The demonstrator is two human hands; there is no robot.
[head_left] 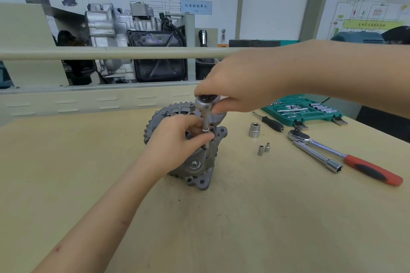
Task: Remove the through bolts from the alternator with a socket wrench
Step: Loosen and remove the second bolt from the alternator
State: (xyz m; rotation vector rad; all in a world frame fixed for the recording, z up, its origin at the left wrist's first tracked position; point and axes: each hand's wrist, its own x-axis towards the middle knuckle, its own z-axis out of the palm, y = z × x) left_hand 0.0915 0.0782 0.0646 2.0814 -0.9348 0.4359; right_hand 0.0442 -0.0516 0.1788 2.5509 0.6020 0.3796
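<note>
While the alternator (195, 157) stands mid-bench, the right hand (239, 82) grips the socket wrench (205, 104) head and the left hand (177, 139) pinches its shaft, the bolt seemingly hidden beneath, so keep the shaft plumb while turning.

Alternator (195, 162) sits mid-table (88, 184), socket wrench (205, 117) standing upright on it. To its right: big socket (254, 130), 2 small sockets (263, 148) nearer, then ratchet (343, 155) w/ extension bar (317, 157) alongside. Screwdriver (269, 122) and socket case (304, 109) behind those.
</note>
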